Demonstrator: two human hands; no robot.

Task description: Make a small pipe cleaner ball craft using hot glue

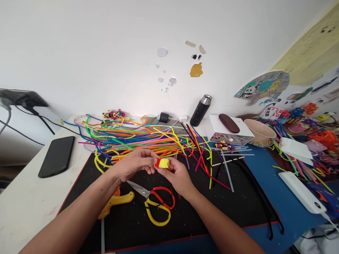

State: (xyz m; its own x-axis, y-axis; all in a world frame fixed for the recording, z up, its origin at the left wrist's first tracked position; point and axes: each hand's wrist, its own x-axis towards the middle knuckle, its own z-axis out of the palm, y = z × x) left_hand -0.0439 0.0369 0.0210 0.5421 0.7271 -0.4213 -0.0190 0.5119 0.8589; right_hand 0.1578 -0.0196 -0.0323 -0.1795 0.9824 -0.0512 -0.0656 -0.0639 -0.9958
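Between my two hands is a small coiled pipe-cleaner piece [164, 163], fuzzy yellow in the middle with red at its left end and a bit of orange at the right. My left hand [138, 164] pinches the red end. My right hand [180, 176] grips the other side with thumb and fingers. Just below the hands, scissors [159, 206] with one red and one yellow handle lie on the black mat [190, 215]. A yellow glue gun [116, 203] rests partly behind my left forearm.
Loose colourful pipe cleaners [148, 139] spread behind my hands. A black phone [57, 156] lies left. Toward the back stand a black thermos [200, 111] and a white box [214, 128] with a dark red case [229, 123] on top. Further right are a bowl [259, 130] and a white device [302, 192].
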